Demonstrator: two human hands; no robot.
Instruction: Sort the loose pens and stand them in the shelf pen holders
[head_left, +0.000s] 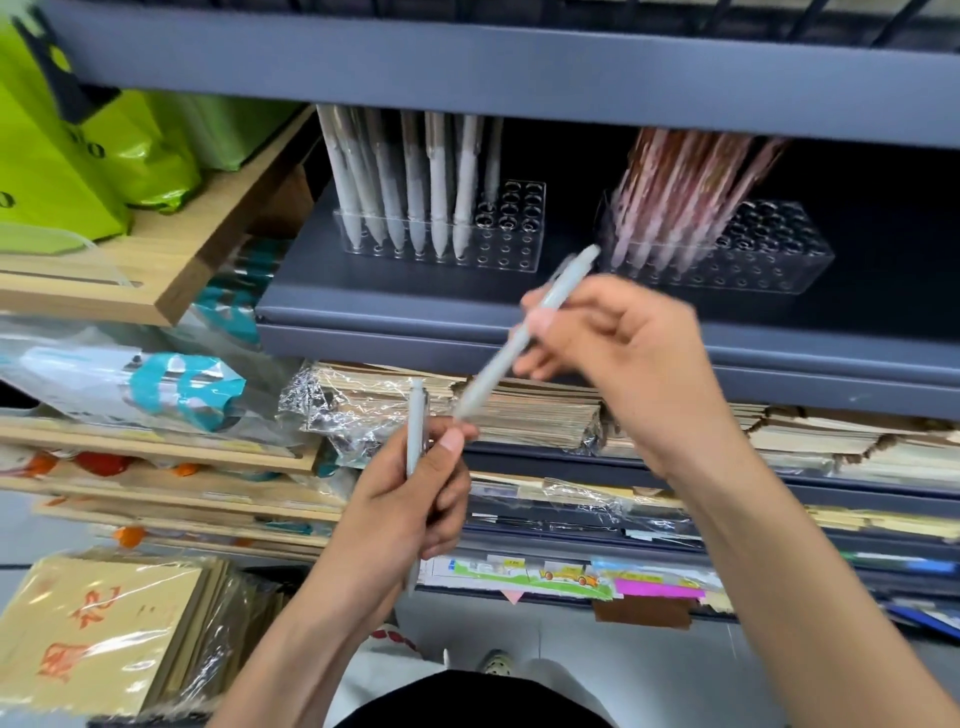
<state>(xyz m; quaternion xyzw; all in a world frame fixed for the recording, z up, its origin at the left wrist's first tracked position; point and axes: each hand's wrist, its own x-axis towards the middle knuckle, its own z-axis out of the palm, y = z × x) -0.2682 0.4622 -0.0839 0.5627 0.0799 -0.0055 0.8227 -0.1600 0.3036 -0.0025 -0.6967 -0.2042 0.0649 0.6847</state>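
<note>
You face a grey metal shelf unit (467, 78), its decks matte and flat-edged. Glossy lime-green bags (62, 171) sit upper left, black print cut off, only an "O" readable. Lower left is a shrink-wrapped kraft-paper pack (98, 639) with orange brush characters too blurred to read. Wrapped kraft notebooks (519, 410) are stacked on the deck below the pens. Two clear acrylic pen holders with round hole grids stand on the upper deck. The left pen holder (514, 244) has pale grey pens (415, 182) upright in its left holes, right holes bare. The right pen holder (769, 254) has pinkish pens (685, 192) leaning at its left end. Your right hand (623, 353) curls its fingers round a pale grey pen (498, 364), slanted, in front of the shelf between the holders. Your left hand (415, 499) grips a second grey pen (415, 426) upright, thumb across it. The slanted pen's lower end is just beside that thumb; contact unclear.
</note>
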